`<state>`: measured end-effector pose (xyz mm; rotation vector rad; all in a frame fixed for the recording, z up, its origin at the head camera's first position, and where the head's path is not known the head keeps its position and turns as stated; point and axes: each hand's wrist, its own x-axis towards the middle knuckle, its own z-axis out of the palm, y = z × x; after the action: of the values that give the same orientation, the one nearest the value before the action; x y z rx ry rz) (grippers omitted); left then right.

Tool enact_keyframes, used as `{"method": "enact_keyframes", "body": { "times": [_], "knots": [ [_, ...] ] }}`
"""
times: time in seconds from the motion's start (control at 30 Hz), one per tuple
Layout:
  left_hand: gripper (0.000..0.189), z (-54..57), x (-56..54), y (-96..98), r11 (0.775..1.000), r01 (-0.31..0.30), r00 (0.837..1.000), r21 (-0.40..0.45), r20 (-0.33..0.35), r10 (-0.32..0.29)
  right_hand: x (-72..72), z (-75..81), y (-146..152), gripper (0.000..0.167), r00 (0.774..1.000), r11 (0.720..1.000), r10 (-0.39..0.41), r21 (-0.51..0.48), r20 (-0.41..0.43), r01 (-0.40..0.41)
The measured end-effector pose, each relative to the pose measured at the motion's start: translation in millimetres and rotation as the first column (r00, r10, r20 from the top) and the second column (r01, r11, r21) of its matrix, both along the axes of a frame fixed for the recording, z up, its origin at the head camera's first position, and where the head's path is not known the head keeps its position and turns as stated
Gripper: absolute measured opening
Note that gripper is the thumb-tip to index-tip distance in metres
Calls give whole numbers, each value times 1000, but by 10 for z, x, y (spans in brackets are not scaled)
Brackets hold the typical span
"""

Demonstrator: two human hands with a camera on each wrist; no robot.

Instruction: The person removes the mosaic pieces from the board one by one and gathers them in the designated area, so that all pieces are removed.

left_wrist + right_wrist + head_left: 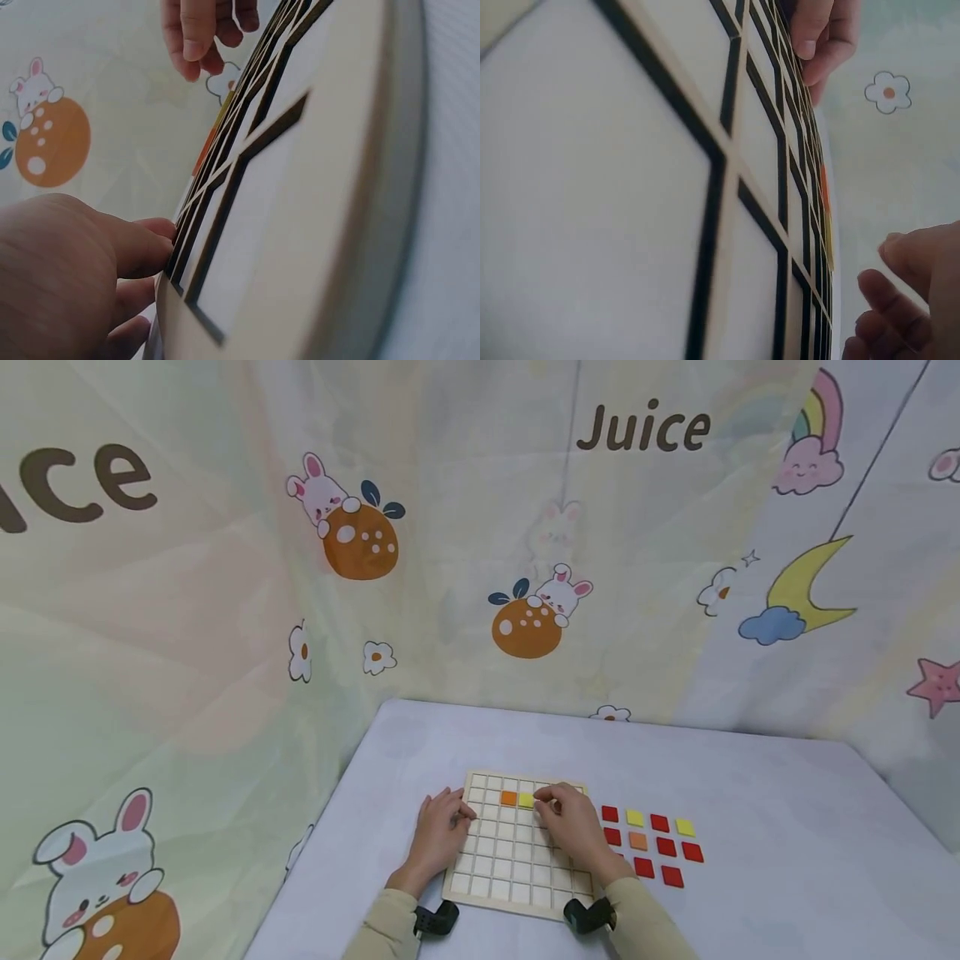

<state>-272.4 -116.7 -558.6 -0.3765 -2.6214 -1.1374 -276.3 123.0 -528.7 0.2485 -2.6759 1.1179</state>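
Note:
A light wooden grid board (457,889) lies on the white table, its square cells in rows. An orange tile (508,798) and a yellow tile (526,800) sit side by side in cells near its far edge. My left hand (438,835) rests at the board's left edge, fingers relaxed and thumb touching the rim. My right hand (573,827) is over the right part of the board, fingertips just right of the yellow tile. In the right wrist view, the right hand (907,300) has thumb and loosely bent fingers apart, nothing between them.
Right of the board lie loose tiles in rows: several red tiles (666,846), two yellow tiles (684,827) and an orange tile (637,841). The right forearm partly covers the nearest ones. A printed fabric backdrop (450,610) stands behind the table (787,860).

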Motion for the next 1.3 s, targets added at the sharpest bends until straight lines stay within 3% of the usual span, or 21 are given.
{"method": "enact_keyframes", "body": {
  "times": [0.17, 0.83, 1.3],
  "knots": [
    [15, 12, 4, 22, 1000, 6, 1000, 1, 6, -6, -50, -2, -34, 12, 1000, 1000, -12, 0, 11, 12],
    [15, 28, 12, 34, 1000, -2, 1000, 5, 24, 1, -209, -39, -126, 23, 994, 988, -13, 156, 107, -4],
    [15, 15, 9, 8, 1000, -21, 999, -5, 30, 22, -183, -34, -197, 23, 994, 993, -21, 115, 106, 9]
  ]
}}
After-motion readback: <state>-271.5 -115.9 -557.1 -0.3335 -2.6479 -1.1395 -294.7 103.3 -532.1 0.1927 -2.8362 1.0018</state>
